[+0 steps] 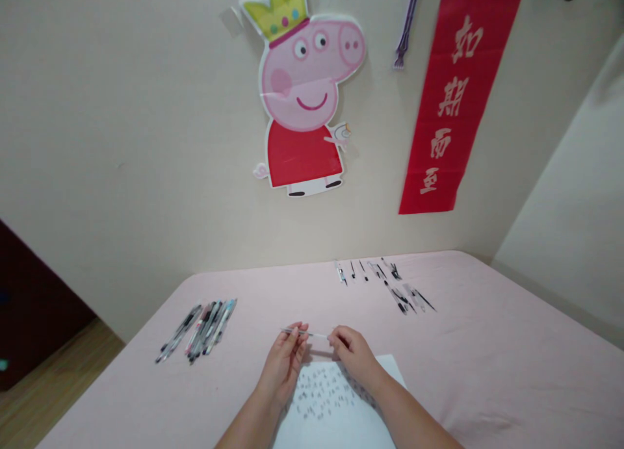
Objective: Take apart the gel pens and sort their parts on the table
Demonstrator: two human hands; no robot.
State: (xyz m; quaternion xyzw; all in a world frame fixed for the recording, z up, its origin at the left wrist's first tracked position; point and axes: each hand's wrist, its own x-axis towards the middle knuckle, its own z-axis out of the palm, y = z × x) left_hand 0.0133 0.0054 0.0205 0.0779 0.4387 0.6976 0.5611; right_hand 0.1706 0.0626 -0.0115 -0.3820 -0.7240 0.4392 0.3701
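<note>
My left hand (291, 353) and my right hand (353, 350) are both closed on a slim pen refill (318, 335), held nearly level between them. It looks pale along the middle and darker toward its left end, which sticks out past my left fingers. My right fingers pinch the other end and hide its tip. Just below my hands lies a white sheet of paper (341, 426) covered in small dark handwritten marks. My forearms overlap both sides of the sheet.
A bundle of pens (210, 329) lies at the left on the pink tablecloth (273, 299). Pen parts and refills (402, 299) are spread out at the back right. Behind the table is a wall (146, 143) with a pink pig cutout (305, 111) and a red banner (455, 117).
</note>
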